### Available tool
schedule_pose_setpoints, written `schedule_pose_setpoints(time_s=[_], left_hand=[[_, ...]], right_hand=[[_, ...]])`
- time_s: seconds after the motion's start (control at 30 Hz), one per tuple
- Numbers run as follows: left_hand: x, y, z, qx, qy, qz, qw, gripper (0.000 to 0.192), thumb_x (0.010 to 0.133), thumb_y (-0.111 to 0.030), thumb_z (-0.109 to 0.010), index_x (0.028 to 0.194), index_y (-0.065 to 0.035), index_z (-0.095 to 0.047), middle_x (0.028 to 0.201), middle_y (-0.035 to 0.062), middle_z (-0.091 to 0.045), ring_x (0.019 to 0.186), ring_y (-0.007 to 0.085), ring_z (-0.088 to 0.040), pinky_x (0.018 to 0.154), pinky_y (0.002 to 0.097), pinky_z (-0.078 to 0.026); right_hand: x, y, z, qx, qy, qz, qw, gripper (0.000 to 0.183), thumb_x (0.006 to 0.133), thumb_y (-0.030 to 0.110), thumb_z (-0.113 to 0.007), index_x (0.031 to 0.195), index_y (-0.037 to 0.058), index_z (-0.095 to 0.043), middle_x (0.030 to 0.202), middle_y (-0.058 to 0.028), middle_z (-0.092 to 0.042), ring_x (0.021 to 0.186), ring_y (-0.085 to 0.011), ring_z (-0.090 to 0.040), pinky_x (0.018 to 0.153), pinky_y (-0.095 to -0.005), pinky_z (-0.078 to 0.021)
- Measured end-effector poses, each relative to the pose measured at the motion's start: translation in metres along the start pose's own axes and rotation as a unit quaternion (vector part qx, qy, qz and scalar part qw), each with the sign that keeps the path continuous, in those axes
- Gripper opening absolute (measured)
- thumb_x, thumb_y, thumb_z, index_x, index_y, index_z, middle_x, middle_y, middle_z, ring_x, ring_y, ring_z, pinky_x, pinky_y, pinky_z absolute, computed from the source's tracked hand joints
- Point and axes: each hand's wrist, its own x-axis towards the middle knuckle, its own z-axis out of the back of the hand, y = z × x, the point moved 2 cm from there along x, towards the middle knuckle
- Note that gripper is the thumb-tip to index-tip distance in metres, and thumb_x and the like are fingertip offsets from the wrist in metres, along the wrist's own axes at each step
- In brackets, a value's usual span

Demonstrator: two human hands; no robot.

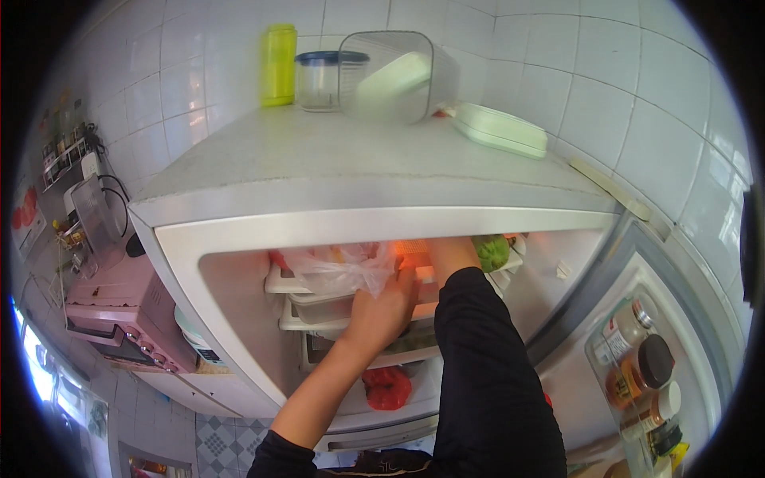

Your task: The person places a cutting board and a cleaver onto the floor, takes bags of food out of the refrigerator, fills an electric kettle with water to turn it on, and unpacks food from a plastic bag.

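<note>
Both arms reach into a lit refrigerator. My left hand is at the top shelf, its fingers against a translucent plastic bag with contents I cannot make out; whether it grips the bag is unclear. My right hand reaches deeper in, its fingers hidden behind the refrigerator's upper frame. Just right of that wrist lies a green leafy vegetable. An orange-lit basket shows between the hands. Below the bag is a clear container, and a red plastic bag rests lower down.
The refrigerator door stands open on the right, with several jars in its rack. On the refrigerator top are a yellow-green bottle, a lidded jar, a clear bin and a pale green container. A pink toaster oven is at left.
</note>
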Motion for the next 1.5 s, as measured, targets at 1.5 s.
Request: schedule_pose_setpoints(time_s=[1.5], left_hand=[[-0.074,-0.005,0.028,-0.858,-0.016,0.396,0.328,0.050,0.089,-0.042,-0.041,0.118,-0.0017,-0.041,0.111,0.0122,-0.052,0.101,0.0272,-0.052,0.085,0.0405,-0.044]], right_hand=[[-0.322,0.046,-0.006,0.212,-0.020,0.458,0.863,0.023,0.075,0.010,-0.056,0.093,-0.0013,-0.049,0.095,-0.0134,-0.054,0.084,-0.0251,-0.054,0.078,-0.0377,-0.0458]])
